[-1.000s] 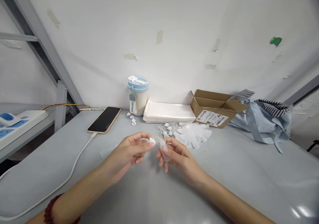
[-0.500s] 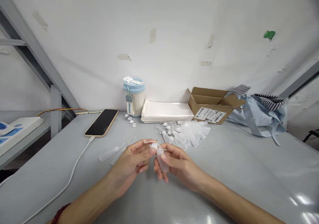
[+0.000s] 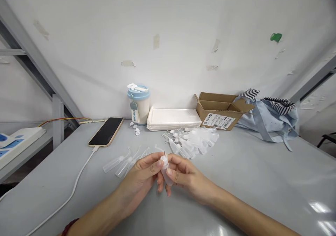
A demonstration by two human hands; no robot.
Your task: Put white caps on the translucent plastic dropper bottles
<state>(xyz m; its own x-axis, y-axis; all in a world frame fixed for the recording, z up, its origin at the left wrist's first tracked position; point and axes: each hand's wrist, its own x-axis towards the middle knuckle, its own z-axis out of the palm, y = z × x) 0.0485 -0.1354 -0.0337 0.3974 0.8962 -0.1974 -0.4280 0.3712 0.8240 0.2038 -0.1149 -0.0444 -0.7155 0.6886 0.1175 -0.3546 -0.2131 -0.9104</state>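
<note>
My right hand (image 3: pixel 183 174) is closed around a small translucent plastic bottle (image 3: pixel 166 174), held upright above the grey table (image 3: pixel 249 173). My left hand (image 3: pixel 143 174) pinches the white needle-tip cap (image 3: pixel 164 160) on the bottle's neck; the two hands touch there. A pile of the same little bottles (image 3: pixel 193 139) lies just beyond my hands. Several capped bottles (image 3: pixel 122 162) lie flat to the left of my left hand.
A phone (image 3: pixel 106 131) on a white charging cable (image 3: pixel 76 183) lies at the left. Along the wall stand a blue-lidded cup (image 3: pixel 138 104), a stack of white bags (image 3: pixel 174 118), an open cardboard box (image 3: pixel 222 111) and bundled clothing (image 3: pixel 270 118). A few loose caps (image 3: pixel 135 128) lie by the cup.
My hands have come together and drawn nearer to me. The cap in my left fingers has moved onto the neck of the bottle in my right hand.
</note>
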